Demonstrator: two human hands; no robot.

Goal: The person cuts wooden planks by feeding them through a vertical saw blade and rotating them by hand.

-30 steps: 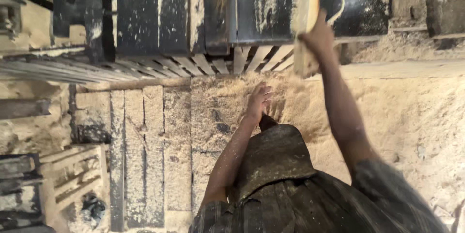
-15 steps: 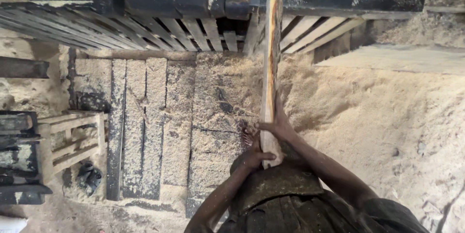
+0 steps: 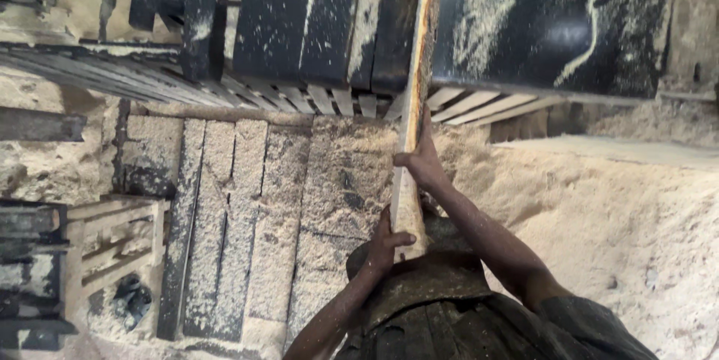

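No packages, labels, signs or screens show anywhere in the head view.

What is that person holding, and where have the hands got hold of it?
A long, narrow wooden plank. The left hand grips its near end from the left; the right hand holds its right edge a little farther up.

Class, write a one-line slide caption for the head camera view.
Both hands, left hand and right hand, grip a long wooden plank above sawdust-covered boards.
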